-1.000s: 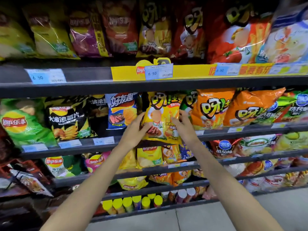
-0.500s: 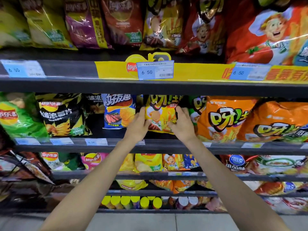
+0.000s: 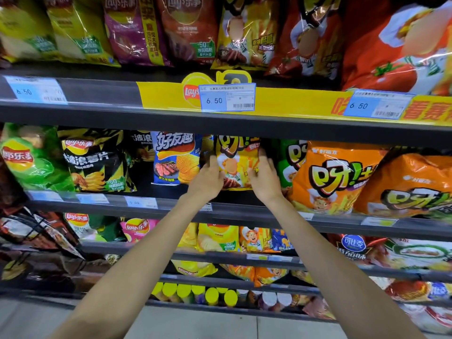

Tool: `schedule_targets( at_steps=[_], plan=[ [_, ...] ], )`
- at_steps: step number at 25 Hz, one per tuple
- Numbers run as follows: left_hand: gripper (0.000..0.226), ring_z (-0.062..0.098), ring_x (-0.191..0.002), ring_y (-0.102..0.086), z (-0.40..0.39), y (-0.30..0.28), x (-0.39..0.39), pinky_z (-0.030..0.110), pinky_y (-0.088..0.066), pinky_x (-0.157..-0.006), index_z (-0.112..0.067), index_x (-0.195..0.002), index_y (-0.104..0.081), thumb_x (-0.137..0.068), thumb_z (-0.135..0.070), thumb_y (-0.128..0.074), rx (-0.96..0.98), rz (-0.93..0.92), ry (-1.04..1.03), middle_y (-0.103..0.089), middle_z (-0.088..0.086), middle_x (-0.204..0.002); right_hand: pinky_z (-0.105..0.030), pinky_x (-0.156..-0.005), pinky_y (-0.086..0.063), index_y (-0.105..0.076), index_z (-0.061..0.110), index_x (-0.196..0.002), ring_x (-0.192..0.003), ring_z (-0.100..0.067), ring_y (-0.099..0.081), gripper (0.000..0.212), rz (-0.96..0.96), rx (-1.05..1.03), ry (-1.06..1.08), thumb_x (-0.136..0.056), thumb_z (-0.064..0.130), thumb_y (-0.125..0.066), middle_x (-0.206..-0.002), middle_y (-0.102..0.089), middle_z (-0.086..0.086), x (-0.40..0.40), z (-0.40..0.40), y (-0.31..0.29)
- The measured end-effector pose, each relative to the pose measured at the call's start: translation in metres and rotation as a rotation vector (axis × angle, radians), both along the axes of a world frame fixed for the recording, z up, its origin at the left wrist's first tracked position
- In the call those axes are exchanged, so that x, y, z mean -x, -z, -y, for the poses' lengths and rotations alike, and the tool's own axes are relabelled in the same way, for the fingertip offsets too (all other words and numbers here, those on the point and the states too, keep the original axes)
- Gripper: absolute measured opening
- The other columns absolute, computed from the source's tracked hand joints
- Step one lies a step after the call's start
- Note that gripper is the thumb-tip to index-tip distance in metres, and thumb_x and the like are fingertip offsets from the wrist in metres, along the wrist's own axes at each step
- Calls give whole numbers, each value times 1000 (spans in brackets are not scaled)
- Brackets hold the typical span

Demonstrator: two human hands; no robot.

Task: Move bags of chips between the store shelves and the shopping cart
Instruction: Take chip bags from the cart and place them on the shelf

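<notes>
The shelf was crowded, so the yellow bag — upright in the gap between a blue bag and a green one — would best be slid in squarely, not crushed. It was grasped at both edges by the left hand and right hand. Pale floor tiles were seen below.

The upper edge of the frame cuts off the tops of the top-row chip bags. The printed faces on the yellow bag with a chef figure at centre and on the bags above are blurred. The left hand and right hand cover that bag's lower corners. Small print on the blue-and-white price label is unreadable. The right edge crops the orange chip bag.
</notes>
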State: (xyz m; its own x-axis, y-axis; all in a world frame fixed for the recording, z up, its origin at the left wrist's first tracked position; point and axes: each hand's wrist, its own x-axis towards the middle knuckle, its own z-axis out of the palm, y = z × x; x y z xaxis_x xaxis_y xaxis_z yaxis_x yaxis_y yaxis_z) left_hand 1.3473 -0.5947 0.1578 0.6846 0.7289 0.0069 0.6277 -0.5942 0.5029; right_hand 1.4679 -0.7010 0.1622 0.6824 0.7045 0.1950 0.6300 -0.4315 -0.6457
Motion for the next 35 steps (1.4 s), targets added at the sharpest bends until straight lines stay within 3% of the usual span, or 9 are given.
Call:
schedule_targets(
  at_steps=[4, 8, 14, 18, 20, 23, 25, 27, 35],
  plan=[
    [40, 40, -124, -49, 1, -7, -20, 48, -42, -91, -6, -138, -36, -105, -30, -38, 18, -31, -27, -46, 19, -139, -45, -96, -48, -30, 9, -148, -119, -32, -53, 57, -68, -95, 18, -98, 15, -56, -130, -48, -17, -2, 0, -2],
    [39, 46, -119, -51, -2, -8, -36, 47, -41, -93, -1, -127, -49, -107, -31, -34, 54, 10, -59, -51, 26, -130, -46, -98, -47, -39, 4, -136, -119, -34, -53, 41, -100, -64, -7, -100, 17, -53, -130, -49, -18, -9, -2, -4],
    [43, 43, -115, -56, -25, -12, -55, 43, -45, -90, -2, -139, -43, -106, -29, -35, 112, -50, -63, -58, 27, -127, -45, -109, -41, -23, 17, -153, -136, -34, -40, 63, -56, -16, -40, -98, 13, -54, -151, -36, -16, -16, -11, -3],
    [40, 40, -118, -55, -36, -6, -62, 36, -42, -86, -2, -127, -54, -104, -25, -31, 153, -147, -86, -57, 22, -132, -44, -113, -35, -22, 19, -155, -138, -38, -36, 69, -82, -7, -34, -96, 11, -57, -152, -33, -19, -18, -16, 3],
    [42, 42, -114, -57, -34, -2, -61, 39, -44, -84, -3, -132, -51, -105, -30, -33, 130, -106, -88, -60, 25, -126, -41, -115, -32, -20, 18, -155, -141, -36, -31, 69, -87, 3, -38, -97, 10, -55, -155, -28, -18, -16, -14, 5],
    [56, 47, -105, -60, -27, 4, -54, 46, -49, -81, -13, -153, -22, -104, -28, -42, 31, 37, -51, -62, 30, -116, -36, -113, -30, -18, 21, -156, -144, -33, -28, 69, -111, -26, -69, -98, 9, -53, -159, -19, -14, -6, -6, 6],
    [56, 48, -103, -60, -23, 5, -48, 48, -50, -82, -11, -153, -23, -104, -30, -43, -3, 74, -19, -61, 31, -113, -35, -112, -31, -10, 26, -157, -144, -32, -27, 77, -98, -77, -98, -97, 8, -54, -160, -16, -13, -2, -2, 7],
    [50, 47, -110, -57, -16, 1, -40, 47, -48, -88, -5, -144, -37, -105, -36, -41, 18, 69, -12, -56, 29, -120, -36, -109, -34, -14, 22, -156, -140, -31, -33, 74, -80, -94, -99, -96, 8, -55, -155, -21, -14, 4, 3, 6],
    [52, 31, -128, -48, 7, -16, 58, 46, -46, -99, -18, -149, -38, -99, -20, -53, -170, 148, 178, -40, 6, -147, -37, -107, -37, -40, 15, -143, -134, -26, -39, 46, 33, -73, -187, -98, 17, -53, -146, -41, -7, 69, 18, -1]
  ],
)
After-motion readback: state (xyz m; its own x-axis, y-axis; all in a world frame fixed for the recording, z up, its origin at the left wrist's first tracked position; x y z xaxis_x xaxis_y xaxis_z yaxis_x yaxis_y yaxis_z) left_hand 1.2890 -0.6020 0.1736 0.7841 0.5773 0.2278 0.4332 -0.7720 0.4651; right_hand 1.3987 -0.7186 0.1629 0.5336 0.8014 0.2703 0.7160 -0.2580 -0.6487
